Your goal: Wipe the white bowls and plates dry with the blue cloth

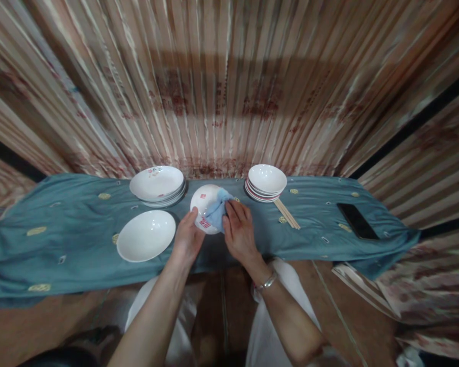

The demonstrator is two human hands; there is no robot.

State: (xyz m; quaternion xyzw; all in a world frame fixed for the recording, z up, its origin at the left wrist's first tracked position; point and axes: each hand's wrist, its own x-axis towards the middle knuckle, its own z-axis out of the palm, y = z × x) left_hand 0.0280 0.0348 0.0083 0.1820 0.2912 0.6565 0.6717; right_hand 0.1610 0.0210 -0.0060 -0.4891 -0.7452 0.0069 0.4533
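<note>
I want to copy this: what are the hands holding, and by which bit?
The left hand holds a bowl by its near left edge. The right hand holds a cloth by its right side, against the bowl.

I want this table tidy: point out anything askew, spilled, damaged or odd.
Nothing visibly spilled or broken. The one oddity is the black phone lying near the right end of the tablecloth, apart from the stacked bowls and chopsticks; it isn't tableware.
</note>
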